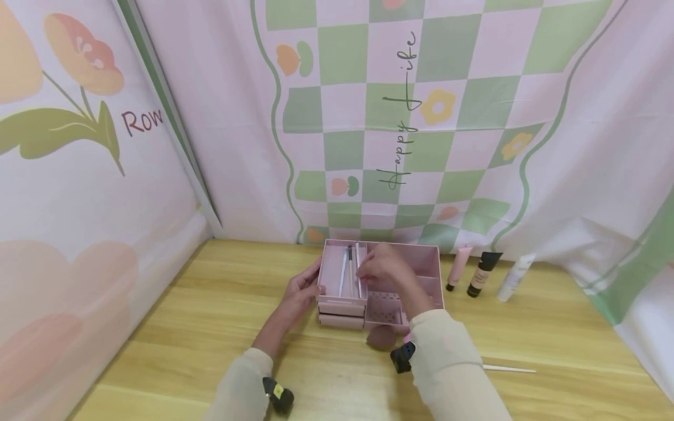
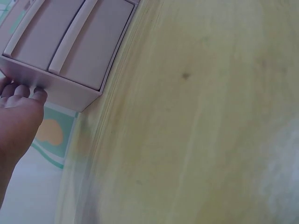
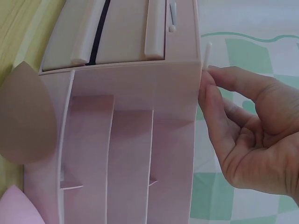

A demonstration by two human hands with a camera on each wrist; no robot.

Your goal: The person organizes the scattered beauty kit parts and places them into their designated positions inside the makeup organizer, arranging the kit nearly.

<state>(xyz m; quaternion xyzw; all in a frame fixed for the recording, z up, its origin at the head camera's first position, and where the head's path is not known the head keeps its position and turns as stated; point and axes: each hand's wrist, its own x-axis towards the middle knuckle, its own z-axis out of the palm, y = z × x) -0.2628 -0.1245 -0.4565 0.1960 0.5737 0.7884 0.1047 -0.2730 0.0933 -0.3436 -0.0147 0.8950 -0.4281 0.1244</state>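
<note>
Back curtain (image 1: 398, 117) reads “Happy Life” — side curtain (image 1: 79, 181), “Row”.

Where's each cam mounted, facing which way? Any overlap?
Head: on the head, facing forward and down at the organizer; left hand, right hand, sleeves show.
Left wrist: worn there, facing drawers and table; left hand at left edge.
Right wrist: worn there, facing compartments; right hand at right edge.
Shared: both wrist views show the drawers.

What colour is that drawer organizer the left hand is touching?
The drawer organizer is pale pink, showing best in the right wrist view.
</note>
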